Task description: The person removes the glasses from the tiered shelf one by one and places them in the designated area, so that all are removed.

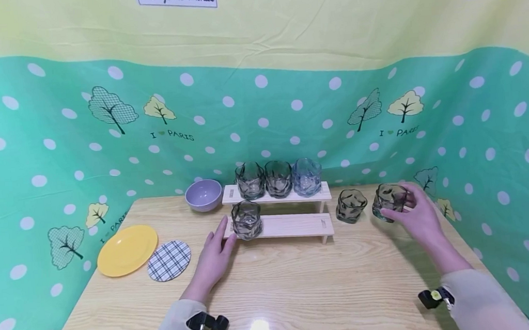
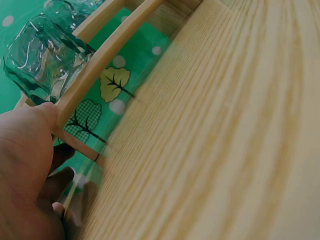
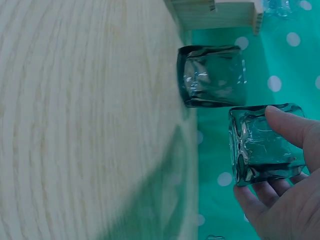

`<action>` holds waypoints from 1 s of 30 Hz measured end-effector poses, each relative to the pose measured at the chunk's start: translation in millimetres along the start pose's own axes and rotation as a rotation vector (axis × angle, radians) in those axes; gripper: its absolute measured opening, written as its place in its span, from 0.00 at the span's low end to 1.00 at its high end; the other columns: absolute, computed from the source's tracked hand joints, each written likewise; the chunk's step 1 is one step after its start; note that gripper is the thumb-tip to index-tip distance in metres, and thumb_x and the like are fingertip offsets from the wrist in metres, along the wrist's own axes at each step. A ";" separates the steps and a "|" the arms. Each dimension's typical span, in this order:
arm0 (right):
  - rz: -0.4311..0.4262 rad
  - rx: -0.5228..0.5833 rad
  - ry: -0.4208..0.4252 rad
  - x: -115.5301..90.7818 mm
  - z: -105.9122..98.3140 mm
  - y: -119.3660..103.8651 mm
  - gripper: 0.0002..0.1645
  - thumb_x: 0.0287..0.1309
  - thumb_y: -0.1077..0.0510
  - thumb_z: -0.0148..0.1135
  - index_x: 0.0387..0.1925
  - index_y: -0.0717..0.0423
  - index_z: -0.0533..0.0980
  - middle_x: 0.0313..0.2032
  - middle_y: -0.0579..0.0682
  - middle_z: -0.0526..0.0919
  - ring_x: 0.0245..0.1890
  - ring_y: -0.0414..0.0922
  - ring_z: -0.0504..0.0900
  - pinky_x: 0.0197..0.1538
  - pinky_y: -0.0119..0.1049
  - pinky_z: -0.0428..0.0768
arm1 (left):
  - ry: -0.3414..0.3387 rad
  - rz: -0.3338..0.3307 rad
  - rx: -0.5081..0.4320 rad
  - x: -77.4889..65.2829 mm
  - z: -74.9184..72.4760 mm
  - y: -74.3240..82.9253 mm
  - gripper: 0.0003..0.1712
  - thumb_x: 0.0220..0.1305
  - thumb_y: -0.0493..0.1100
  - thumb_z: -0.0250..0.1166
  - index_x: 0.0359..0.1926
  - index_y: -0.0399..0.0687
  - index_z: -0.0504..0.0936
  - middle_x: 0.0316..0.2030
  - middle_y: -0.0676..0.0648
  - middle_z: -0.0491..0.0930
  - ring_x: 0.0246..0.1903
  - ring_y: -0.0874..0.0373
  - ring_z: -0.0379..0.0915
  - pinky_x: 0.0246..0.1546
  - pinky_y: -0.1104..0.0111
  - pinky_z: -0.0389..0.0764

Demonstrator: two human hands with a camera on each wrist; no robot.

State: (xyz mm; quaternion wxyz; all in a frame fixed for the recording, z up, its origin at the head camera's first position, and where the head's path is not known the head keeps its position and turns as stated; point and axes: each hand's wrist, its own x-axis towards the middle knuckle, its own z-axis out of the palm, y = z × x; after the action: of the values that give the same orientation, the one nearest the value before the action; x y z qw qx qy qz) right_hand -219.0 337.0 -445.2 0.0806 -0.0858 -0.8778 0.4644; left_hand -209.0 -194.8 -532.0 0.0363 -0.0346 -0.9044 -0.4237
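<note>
Where legible, "PARIS" (image 1: 407,132) behind rightmost glass (image 1: 386,200)

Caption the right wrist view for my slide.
Right hand gripping one tinted glass near a second glass on the wood-grain table.

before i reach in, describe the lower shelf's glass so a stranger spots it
On the table, find the wooden rack, then its lower shelf. The glass stands at that shelf's left end, beside the left hand. It has its shelf to itself, while three glasses line up above.
</note>
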 end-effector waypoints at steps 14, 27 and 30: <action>0.067 0.047 -0.008 16.3 16.1 20.4 0.71 0.62 0.50 0.85 0.89 0.59 0.46 0.74 0.69 0.70 0.74 0.69 0.69 0.75 0.68 0.71 | -0.007 -0.005 -0.010 0.3 -1.0 0.1 0.41 0.88 0.64 0.52 0.91 0.58 0.53 0.84 0.37 0.60 0.83 0.24 0.43 0.79 0.28 0.52; 0.086 0.072 -0.012 19.4 29.7 29.3 0.69 0.62 0.55 0.85 0.88 0.60 0.47 0.73 0.69 0.69 0.71 0.66 0.71 0.74 0.62 0.75 | -0.005 0.004 -0.021 0.3 -0.2 0.6 0.41 0.88 0.64 0.52 0.90 0.58 0.54 0.84 0.39 0.60 0.83 0.24 0.44 0.79 0.28 0.52; 0.082 0.075 -0.008 20.2 32.6 30.4 0.69 0.62 0.55 0.84 0.88 0.60 0.47 0.72 0.67 0.69 0.70 0.63 0.72 0.69 0.53 0.80 | -0.003 0.004 -0.023 -0.1 -0.1 0.8 0.41 0.88 0.64 0.52 0.90 0.58 0.54 0.84 0.39 0.61 0.82 0.23 0.44 0.79 0.28 0.53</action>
State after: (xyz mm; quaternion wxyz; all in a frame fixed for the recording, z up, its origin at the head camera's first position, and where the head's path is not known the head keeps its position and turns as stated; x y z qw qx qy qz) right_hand -243.5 332.2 -487.2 0.0610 -0.1168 -0.8559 0.5001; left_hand -208.8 -194.3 -531.3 0.0354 -0.0372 -0.8994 -0.4340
